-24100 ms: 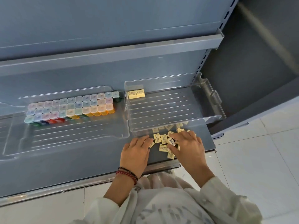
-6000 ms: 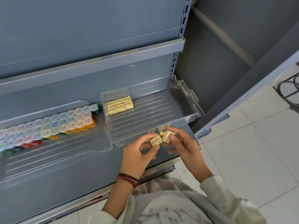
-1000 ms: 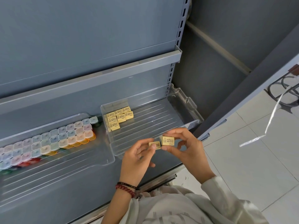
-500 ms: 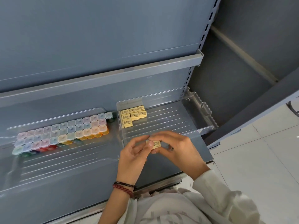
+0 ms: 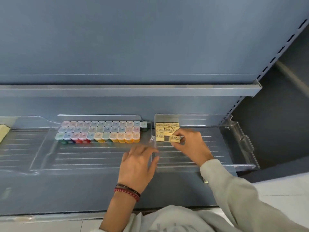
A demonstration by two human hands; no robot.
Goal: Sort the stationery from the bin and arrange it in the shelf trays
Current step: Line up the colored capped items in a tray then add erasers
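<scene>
One held eraser (image 5: 175, 138): yellow block, pinched between the thumb and fingertips of the right hand (image 5: 192, 146). It is low over the floor of the right tray (image 5: 240, 144), just in front of the group already there. Contact with the tray floor: cannot tell.
Seven lying erasers (image 5: 168, 130): flat in the back-left corner of the right tray. Three in the back row, three in the second row (one partly hidden by fingers), one in front against the left wall.
Print: dark text and a small figure on each top face, too small to read.
Right hand: fingers curled round the held eraser; light grey sleeve (image 5: 234, 190) crosses the tray's front wall.
Left hand (image 5: 137, 166): palm down, fingers straight and slightly spread, holding nothing. It is over the front-right corner of the left tray (image 5: 41, 158), fingertips at the wall between the two trays. Blurred, so contact cannot be told.
Bracelets (image 5: 127, 191): dark and red beaded bands on the wrist of the left hand.
About 34 lidded containers (image 5: 100, 131): at the back of the left tray, three rows counted 12, 11, 11. Pastel lids; green, red and orange bodies show in the front row.
Far-left tray (image 5: 20, 148): clear, with a pale yellow item cut off by the frame edge.
Shelf (image 5: 83, 190): grey-blue metal, with the three clear trays side by side on it.
</scene>
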